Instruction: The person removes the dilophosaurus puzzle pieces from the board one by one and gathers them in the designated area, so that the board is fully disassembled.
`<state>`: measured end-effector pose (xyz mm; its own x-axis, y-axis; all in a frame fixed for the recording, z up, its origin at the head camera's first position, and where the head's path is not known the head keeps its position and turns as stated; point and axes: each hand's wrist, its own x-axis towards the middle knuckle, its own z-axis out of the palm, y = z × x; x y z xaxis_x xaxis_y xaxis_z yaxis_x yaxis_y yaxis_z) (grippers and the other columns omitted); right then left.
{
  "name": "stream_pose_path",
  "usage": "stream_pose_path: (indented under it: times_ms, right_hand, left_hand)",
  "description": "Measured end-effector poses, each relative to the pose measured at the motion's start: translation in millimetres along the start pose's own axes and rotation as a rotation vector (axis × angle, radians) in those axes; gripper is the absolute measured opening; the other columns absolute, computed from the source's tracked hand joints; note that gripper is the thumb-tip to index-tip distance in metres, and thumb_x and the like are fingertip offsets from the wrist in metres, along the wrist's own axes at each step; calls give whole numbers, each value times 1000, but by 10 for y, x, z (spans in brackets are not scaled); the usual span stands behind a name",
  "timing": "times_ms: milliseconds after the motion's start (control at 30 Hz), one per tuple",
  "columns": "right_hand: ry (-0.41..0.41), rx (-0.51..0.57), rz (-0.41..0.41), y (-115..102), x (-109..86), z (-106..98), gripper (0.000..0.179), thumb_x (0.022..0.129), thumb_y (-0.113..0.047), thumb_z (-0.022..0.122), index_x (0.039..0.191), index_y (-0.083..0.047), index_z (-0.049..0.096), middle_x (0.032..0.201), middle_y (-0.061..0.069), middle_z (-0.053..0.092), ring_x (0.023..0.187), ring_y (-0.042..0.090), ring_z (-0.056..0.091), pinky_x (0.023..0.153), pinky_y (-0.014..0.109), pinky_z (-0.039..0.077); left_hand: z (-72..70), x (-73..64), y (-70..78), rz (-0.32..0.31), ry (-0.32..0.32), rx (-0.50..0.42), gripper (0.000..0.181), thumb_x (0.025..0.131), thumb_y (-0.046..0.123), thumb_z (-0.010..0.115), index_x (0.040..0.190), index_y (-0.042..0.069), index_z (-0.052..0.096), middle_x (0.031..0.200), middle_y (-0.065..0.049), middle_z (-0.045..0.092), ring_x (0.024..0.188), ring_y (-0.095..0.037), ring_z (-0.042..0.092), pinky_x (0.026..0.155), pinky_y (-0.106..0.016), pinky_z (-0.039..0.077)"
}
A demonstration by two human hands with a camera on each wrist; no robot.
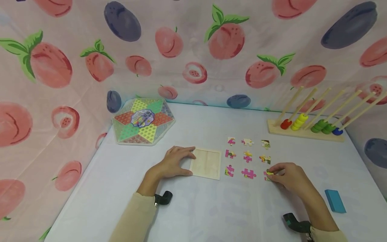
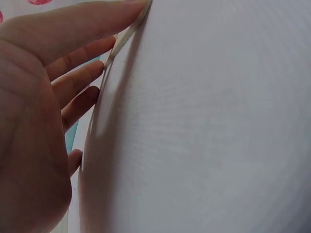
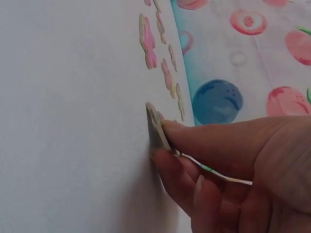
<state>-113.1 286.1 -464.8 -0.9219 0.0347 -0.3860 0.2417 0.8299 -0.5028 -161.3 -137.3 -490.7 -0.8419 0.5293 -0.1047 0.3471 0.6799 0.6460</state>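
Observation:
A shallow square wooden puzzle tray [image 1: 206,164] lies on the white table with its bare base showing. My left hand [image 1: 175,163] touches its left side, thumb at the near corner and fingertips at the far one, the fingers fairly straight. In the left wrist view, the thumb [image 2: 82,26] lies along the tray's thin edge. Right of the tray, several pink, yellow and green jigsaw pieces [image 1: 249,173] are laid out in rows. At the near right corner of these rows, my right hand [image 1: 290,176] pinches a jigsaw piece [image 3: 158,128] between thumb and fingers, tilted up on edge.
A hexagonal Chinese checkers box [image 1: 143,121] lies at the back left. At the back right stands a wooden bead stacker [image 1: 305,130] with upright rods and coloured beads. A blue block [image 1: 335,201] lies right of my right forearm. Fruit-patterned cloth [image 1: 195,40] hangs behind the table.

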Motion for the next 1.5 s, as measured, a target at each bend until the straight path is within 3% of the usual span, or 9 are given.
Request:
stream_pose_path:
  times_ms: [133,533,667,867,1500]
  right_hand:
    - [16,-37,-9,-15,3,-3,30,88,-23,79,110,-4,75,98,12,71,88,23,57,65,27,47]
    - [27,-97,11,-55,-2,4,29,87,-24,81,109,-7,75,96,10,70,89,24,59,75,38,48]
    - [37,-106,-8,-33,1,11,27,86,-23,82,107,-8,75,94,9,69,88,24,59,73,36,48]
    - [66,-134,-57,-7,-8,23,22,86,-19,81,104,-9,75,88,7,60,85,23,54,68,31,40]
    - [66,-79,-53,15,-44,79,25,90,-18,77,111,-5,73,87,6,60,83,22,54,67,29,40]
  left_hand:
    - [-6,-2,11,0,3,4,51,78,31,88,125,23,68,164,3,43,144,-26,40,125,-59,16]
    - [6,-10,-4,11,6,-2,52,77,32,88,124,23,69,163,3,43,143,-25,41,123,-59,17]
    - [1,-16,0,8,4,-6,51,77,31,88,124,23,69,163,3,43,142,-25,41,124,-60,17]
    - [-15,-20,22,1,-3,-22,51,78,31,88,125,22,68,164,3,42,144,-25,39,124,-60,16]
    - [-2,-26,14,-2,5,15,51,79,32,87,125,24,68,164,3,42,144,-24,40,125,-59,15]
